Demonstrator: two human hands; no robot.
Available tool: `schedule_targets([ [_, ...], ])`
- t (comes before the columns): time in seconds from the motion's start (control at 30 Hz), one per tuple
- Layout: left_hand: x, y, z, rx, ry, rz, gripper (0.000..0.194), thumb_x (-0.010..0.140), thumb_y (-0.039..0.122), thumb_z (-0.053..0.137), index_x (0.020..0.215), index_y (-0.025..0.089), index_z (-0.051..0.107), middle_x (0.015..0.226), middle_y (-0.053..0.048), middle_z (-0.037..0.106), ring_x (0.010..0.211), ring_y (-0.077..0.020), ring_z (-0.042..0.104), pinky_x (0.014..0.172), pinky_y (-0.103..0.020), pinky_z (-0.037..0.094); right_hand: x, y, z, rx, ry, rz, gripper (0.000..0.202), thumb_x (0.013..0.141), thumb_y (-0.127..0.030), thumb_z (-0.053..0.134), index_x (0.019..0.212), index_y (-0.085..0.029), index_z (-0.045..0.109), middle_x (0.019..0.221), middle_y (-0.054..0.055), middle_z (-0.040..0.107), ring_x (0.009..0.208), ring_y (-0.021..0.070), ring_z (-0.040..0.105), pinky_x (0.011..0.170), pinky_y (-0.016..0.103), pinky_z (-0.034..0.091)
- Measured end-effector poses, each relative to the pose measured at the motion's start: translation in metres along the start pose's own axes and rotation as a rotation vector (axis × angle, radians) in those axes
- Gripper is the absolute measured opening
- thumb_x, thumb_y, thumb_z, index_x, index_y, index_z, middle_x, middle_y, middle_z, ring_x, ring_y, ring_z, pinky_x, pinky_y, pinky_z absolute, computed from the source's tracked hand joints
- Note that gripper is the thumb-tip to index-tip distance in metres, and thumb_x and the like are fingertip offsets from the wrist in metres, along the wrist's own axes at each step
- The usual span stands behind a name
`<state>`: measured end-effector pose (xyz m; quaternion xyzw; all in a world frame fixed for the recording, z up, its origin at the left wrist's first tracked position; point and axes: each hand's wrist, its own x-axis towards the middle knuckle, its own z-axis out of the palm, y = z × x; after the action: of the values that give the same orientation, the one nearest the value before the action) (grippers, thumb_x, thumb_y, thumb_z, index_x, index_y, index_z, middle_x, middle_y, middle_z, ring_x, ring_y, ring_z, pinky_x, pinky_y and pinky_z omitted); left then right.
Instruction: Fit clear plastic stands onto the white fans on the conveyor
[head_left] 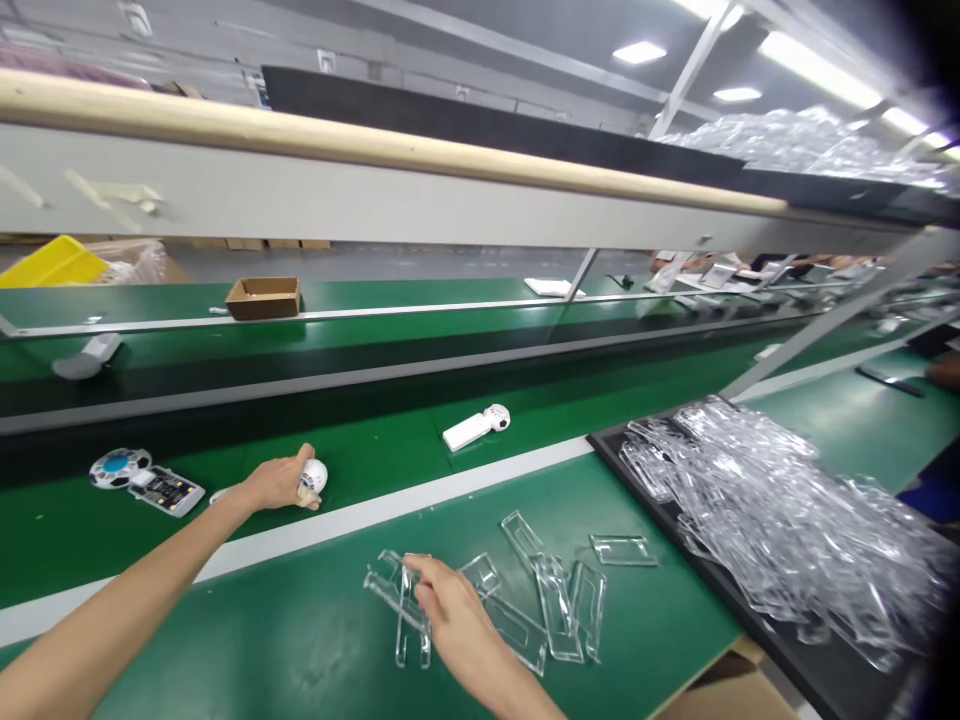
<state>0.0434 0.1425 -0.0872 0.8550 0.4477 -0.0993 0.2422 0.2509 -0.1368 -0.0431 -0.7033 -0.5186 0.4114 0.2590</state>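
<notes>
My left hand (285, 482) is closed round a white device with a soccer-ball head (313, 478), over the green belt beyond the white strip. My right hand (446, 600) is at the clear plastic frames on the green table; its index finger and thumb are at one clear frame (405, 610). More loose clear frames (555, 610) lie to the right of it. A white device with a soccer-ball end (469, 432) rests on the belt. Farther left on the belt lies an opened device (169, 490) with its circuit board showing.
A black tray (637, 485) heaped with clear plastic frames (780, 510) stands at the right. A shelf with a wooden rail (405, 150) crosses above the belt. Behind are a cardboard box (264, 298), a yellow bin (56, 264) and people's hands far right.
</notes>
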Motion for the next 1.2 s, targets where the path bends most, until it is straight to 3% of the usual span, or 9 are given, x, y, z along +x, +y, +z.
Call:
schedule_targets([
  [0.13, -0.025, 0.003, -0.019, -0.298, 0.229, -0.092, 0.092, 0.063, 0.064, 0.061, 0.137, 0.022, 0.028, 0.101, -0.010, 0.064, 0.093, -0.0312, 0.061, 0.077, -0.036, 0.043, 0.012, -0.003, -0.004, 0.226, 0.087, 0.005, 0.038, 0.092, -0.037, 0.036, 0.121, -0.025, 0.057, 0.104, 0.006, 0.062, 0.101, 0.0232, 0.054, 0.086, 0.037, 0.042],
  [0.23, -0.045, 0.016, -0.031, -0.796, 0.376, -0.139, 0.078, 0.065, 0.062, 0.063, 0.129, 0.024, 0.039, 0.107, -0.008, 0.061, 0.097, -0.0279, 0.060, 0.082, -0.035, 0.045, 0.019, -0.019, -0.005, 0.254, 0.124, -0.024, 0.041, 0.088, -0.041, 0.042, 0.125, -0.024, 0.052, 0.084, 0.002, 0.060, 0.083, 0.0198, 0.056, 0.076, 0.033, 0.044],
  [0.33, -0.060, 0.038, -0.030, -1.244, 0.293, -0.111, 0.062, 0.066, 0.060, 0.065, 0.113, 0.022, 0.050, 0.104, -0.006, 0.060, 0.095, -0.0251, 0.059, 0.077, -0.034, 0.048, 0.022, -0.044, -0.001, 0.099, 0.117, -0.041, 0.060, 0.077, -0.037, 0.060, 0.133, -0.028, 0.042, 0.082, -0.001, 0.057, 0.079, 0.0191, 0.054, 0.076, 0.032, 0.044],
  [0.47, -0.073, 0.075, -0.014, -1.520, 0.166, -0.167, 0.055, 0.065, 0.057, 0.069, 0.103, 0.021, 0.052, 0.087, -0.004, 0.061, 0.076, -0.0189, 0.060, 0.067, -0.030, 0.050, 0.024, -0.064, 0.017, -0.194, 0.239, -0.180, 0.057, 0.076, -0.027, 0.060, 0.131, -0.030, 0.044, 0.098, 0.003, 0.054, 0.084, 0.0204, 0.057, 0.079, 0.035, 0.045],
  [0.63, -0.087, 0.108, -0.001, -1.697, 0.171, -0.194, 0.053, 0.062, 0.047, 0.075, 0.102, 0.022, 0.052, 0.082, -0.001, 0.059, 0.068, -0.0154, 0.058, 0.061, -0.028, 0.049, 0.030, -0.051, 0.040, -0.406, 0.403, -0.250, 0.060, 0.076, -0.025, 0.063, 0.132, -0.029, 0.042, 0.095, 0.005, 0.049, 0.079, 0.0235, 0.058, 0.065, 0.037, 0.050],
  [0.73, -0.092, 0.115, 0.002, -1.726, 0.107, -0.171, 0.049, 0.062, 0.041, 0.077, 0.099, 0.021, 0.053, 0.085, -0.002, 0.060, 0.071, -0.0163, 0.059, 0.066, -0.031, 0.051, 0.031, -0.040, 0.047, -0.446, 0.485, -0.252, 0.058, 0.080, -0.026, 0.059, 0.133, -0.028, 0.039, 0.094, 0.006, 0.048, 0.079, 0.0242, 0.057, 0.063, 0.038, 0.051],
  [0.83, -0.095, 0.119, 0.003, -1.671, 0.124, -0.175, 0.046, 0.065, 0.043, 0.074, 0.098, 0.020, 0.054, 0.085, -0.003, 0.060, 0.071, -0.0167, 0.060, 0.069, -0.034, 0.052, 0.030, -0.037, 0.050, -0.468, 0.496, -0.282, 0.059, 0.081, -0.028, 0.058, 0.136, -0.026, 0.036, 0.095, 0.008, 0.049, 0.082, 0.0260, 0.056, 0.062, 0.040, 0.051],
  [1.03, -0.105, 0.135, -0.008, -1.397, 0.371, -0.207, 0.059, 0.064, 0.051, 0.071, 0.110, 0.022, 0.049, 0.103, -0.007, 0.061, 0.086, -0.0210, 0.062, 0.067, -0.032, 0.053, 0.039, -0.045, 0.044, -0.441, 0.510, -0.294, 0.054, 0.085, -0.028, 0.055, 0.136, -0.022, 0.039, 0.102, 0.012, 0.050, 0.091, 0.0283, 0.053, 0.074, 0.044, 0.050],
  [1.2, -0.112, 0.145, -0.016, -1.393, 0.492, -0.206, 0.065, 0.057, 0.050, 0.075, 0.109, 0.021, 0.049, 0.102, -0.008, 0.062, 0.085, -0.0232, 0.063, 0.065, -0.034, 0.055, 0.041, -0.034, 0.044, -0.408, 0.481, -0.303, 0.059, 0.088, -0.027, 0.050, 0.143, -0.031, 0.028, 0.126, 0.014, 0.046, 0.107, 0.0315, 0.050, 0.080, 0.047, 0.049],
])
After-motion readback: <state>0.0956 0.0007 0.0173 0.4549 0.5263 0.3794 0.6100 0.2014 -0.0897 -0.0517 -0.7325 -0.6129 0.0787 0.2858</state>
